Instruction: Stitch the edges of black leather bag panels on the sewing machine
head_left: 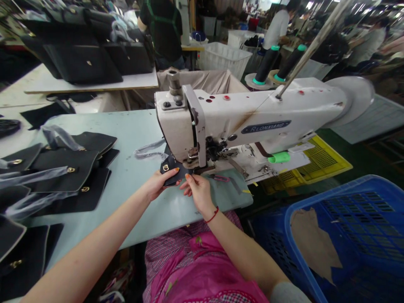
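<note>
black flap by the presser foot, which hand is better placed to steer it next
Probably the right hand: its fingertips sit on the black flap just beside the presser foot, while the left hand holds the flap's farther end by the gold clasp.

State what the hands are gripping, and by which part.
The left hand grips a black bag flap at its near edge, beside the gold clasp. The fingertips of the right hand reach its other end; whether they grip cannot be told.

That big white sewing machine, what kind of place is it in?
Probably a bag-making factory: an industrial sewing machine with a small black bag piece at its needle, piles of black bag panels with gold clasps, and black handbags on a far table.
</note>
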`<state>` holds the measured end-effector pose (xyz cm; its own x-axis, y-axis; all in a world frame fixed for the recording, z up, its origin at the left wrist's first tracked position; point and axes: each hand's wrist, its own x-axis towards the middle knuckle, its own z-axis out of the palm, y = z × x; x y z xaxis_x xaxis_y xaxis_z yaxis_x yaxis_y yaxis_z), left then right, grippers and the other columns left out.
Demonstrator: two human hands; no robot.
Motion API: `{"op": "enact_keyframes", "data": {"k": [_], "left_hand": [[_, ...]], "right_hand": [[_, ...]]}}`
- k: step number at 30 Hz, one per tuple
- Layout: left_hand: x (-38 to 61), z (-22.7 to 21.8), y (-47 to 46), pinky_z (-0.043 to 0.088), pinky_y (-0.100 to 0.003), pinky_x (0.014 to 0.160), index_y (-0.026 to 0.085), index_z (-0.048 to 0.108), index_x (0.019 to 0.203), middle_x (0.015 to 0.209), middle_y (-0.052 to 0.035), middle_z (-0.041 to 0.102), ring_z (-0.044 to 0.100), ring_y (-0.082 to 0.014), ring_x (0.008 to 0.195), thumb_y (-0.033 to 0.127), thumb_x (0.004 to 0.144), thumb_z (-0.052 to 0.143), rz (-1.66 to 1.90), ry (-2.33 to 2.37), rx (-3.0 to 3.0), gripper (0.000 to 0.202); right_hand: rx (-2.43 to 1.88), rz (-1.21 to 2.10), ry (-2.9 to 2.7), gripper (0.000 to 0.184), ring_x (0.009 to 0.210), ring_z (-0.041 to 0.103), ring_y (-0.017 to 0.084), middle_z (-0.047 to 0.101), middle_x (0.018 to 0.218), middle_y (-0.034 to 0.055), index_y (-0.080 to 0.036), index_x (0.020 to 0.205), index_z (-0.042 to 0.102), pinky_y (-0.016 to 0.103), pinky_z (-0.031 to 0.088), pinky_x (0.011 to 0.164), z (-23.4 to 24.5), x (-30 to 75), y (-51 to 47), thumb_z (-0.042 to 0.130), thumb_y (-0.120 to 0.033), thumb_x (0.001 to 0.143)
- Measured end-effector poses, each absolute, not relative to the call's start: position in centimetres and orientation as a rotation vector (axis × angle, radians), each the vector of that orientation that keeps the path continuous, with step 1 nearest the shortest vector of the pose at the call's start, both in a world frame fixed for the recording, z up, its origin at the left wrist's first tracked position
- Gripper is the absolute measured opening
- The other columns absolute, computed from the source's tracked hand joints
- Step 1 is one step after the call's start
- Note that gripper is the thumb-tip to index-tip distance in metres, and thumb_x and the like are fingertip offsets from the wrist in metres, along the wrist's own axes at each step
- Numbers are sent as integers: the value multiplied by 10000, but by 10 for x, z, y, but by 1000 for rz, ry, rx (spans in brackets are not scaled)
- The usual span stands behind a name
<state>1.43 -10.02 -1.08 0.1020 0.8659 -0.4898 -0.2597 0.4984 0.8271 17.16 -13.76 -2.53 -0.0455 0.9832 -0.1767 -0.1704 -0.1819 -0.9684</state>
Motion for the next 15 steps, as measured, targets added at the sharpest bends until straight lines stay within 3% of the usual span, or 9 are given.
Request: {"op": "enact_keyframes", "data": {"k": [15], "left_hand": [[10,-15,-94,533,-216,553,107,696,870,709,-59,714,632,-127,556,350,675,834,941,1155,650,341]], "right_hand": [[-1221,1461,-809,480,370,505,77,635,528,7,-158,683,611,177,369,392,-24,145,-133,515,-585,879]]}}
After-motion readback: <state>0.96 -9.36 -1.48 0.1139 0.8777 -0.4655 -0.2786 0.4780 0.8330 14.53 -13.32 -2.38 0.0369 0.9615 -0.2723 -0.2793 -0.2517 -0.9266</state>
